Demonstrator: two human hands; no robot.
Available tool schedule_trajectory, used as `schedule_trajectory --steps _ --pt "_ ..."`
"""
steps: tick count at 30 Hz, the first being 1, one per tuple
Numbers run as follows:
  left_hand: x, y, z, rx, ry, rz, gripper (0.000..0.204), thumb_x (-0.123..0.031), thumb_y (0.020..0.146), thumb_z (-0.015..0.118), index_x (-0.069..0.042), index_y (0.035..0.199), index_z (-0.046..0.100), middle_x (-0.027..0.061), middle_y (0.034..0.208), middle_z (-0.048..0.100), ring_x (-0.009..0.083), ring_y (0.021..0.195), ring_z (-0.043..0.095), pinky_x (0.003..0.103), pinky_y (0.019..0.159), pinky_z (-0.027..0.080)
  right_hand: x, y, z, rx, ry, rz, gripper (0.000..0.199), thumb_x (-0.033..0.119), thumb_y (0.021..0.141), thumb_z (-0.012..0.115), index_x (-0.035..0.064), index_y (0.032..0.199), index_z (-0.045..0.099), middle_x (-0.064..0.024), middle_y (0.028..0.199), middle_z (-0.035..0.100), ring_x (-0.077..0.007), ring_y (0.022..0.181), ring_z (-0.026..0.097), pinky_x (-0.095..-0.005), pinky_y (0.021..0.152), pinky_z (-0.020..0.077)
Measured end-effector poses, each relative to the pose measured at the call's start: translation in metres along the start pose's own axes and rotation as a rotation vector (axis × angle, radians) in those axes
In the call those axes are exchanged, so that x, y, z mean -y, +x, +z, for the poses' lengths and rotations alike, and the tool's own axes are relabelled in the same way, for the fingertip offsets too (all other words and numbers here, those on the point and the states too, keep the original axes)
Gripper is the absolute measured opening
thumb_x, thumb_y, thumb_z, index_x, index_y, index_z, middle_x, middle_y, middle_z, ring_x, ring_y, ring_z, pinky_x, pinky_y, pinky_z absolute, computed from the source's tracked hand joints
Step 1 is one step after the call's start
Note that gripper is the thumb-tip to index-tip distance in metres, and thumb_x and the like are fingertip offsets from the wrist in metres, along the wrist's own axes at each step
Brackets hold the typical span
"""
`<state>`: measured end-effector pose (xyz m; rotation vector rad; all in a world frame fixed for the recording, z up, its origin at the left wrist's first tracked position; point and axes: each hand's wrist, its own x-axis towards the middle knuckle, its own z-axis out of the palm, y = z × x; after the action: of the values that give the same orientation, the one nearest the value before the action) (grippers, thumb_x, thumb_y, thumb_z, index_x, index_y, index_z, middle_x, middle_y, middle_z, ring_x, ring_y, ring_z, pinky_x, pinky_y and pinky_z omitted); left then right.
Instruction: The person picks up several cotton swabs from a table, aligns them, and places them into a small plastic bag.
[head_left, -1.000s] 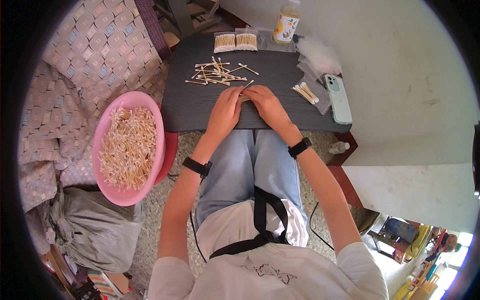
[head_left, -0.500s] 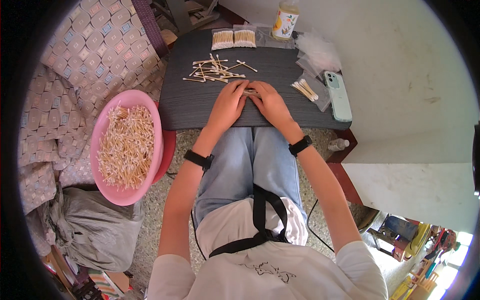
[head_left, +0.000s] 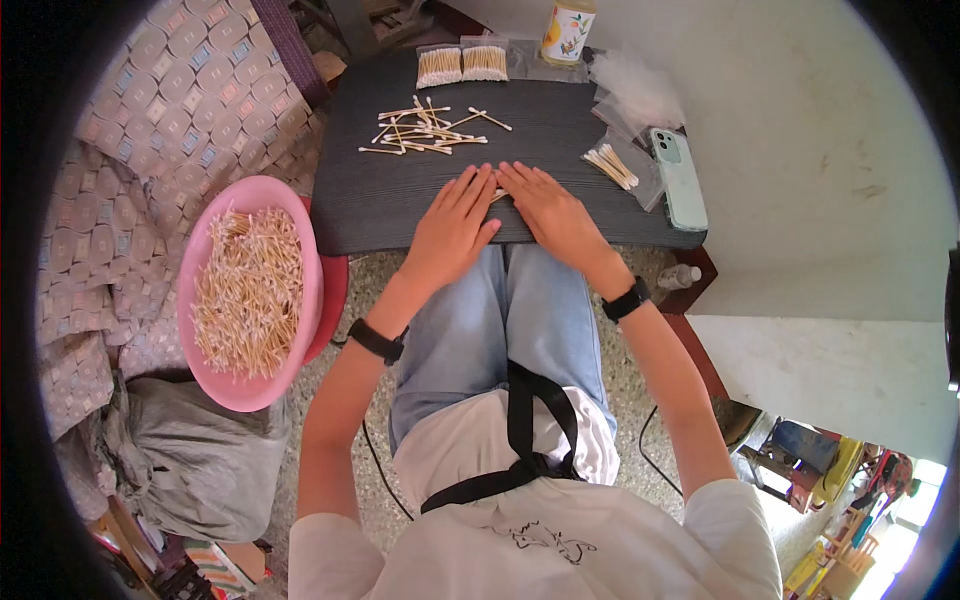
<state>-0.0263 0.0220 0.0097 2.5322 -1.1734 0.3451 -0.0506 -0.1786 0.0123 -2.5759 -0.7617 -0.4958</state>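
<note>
Near the front edge of the dark table [head_left: 370, 215], my left hand [head_left: 455, 222] lies palm down with its fingers stretched out. My right hand [head_left: 548, 215] rests flat beside it, the two sets of fingertips almost touching. A few cotton swabs [head_left: 499, 195] peek out in the gap between the hands; whatever else lies beneath the palms is hidden. Just beyond my fingers is a loose scatter of cotton swabs [head_left: 425, 130]. To the right, several swabs [head_left: 612, 167] lie bundled on a small clear plastic bag [head_left: 648, 185].
Two filled swab bags [head_left: 462, 65] lie at the table's back, near a bottle [head_left: 568, 35] with a printed label. Empty clear bags [head_left: 640, 92] pile at the back right, above a pale green phone [head_left: 681, 185]. A pink basin [head_left: 312, 300] full of swabs stands left of the table.
My hands have flattened and spread from a closer, curled grip around swabs, with the fingers now stretched forward on the table. My wrists have moved apart.
</note>
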Motion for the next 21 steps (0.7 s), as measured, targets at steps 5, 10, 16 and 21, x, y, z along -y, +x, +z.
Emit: schedule_trajectory --steps 5,10,16,21 --pt "0.012 0.021 0.012 -0.072 0.021 -0.052 0.055 -0.032 0.095 0.047 0.001 0.137 0.039 0.0152 0.145 0.037 0.0285 0.135 0.033 0.042 0.111 0.027 -0.012 0.017 0.012 -0.025 -0.129 0.014 0.046 0.024 0.096 0.047 0.0059 0.138 0.041 -0.0083 0.143 0.041 -0.0233 0.132 0.038 -0.0429 0.110 0.0279" --pt "0.013 0.025 0.015 -0.093 0.042 -0.073 0.054 -0.032 0.096 0.044 0.000 0.139 0.037 0.0154 0.146 0.035 0.0283 0.136 0.032 0.043 0.111 0.026 -0.018 0.017 0.015 0.006 -0.189 0.021 0.049 0.028 0.096 0.045 0.0065 0.140 0.038 -0.0077 0.145 0.039 -0.0224 0.135 0.035 -0.0440 0.111 0.0260" --pt "0.001 0.003 0.005 0.016 0.021 -0.048 0.052 -0.028 0.096 0.045 -0.001 0.140 0.035 0.0123 0.148 0.034 0.0272 0.137 0.031 0.042 0.111 0.025 -0.008 -0.003 0.003 0.072 -0.110 0.019 0.048 0.027 0.096 0.045 0.0070 0.139 0.040 -0.0082 0.146 0.037 -0.0243 0.135 0.034 -0.0432 0.111 0.0255" --pt "0.000 0.014 0.004 -0.091 -0.249 -0.151 0.053 -0.026 0.094 0.049 0.002 0.137 0.037 0.0192 0.144 0.036 0.0296 0.136 0.032 0.042 0.111 0.027 -0.011 0.008 0.003 0.086 0.030 0.043 0.046 0.027 0.096 0.046 0.0071 0.138 0.042 -0.0096 0.146 0.038 -0.0264 0.134 0.035 -0.0428 0.111 0.0256"
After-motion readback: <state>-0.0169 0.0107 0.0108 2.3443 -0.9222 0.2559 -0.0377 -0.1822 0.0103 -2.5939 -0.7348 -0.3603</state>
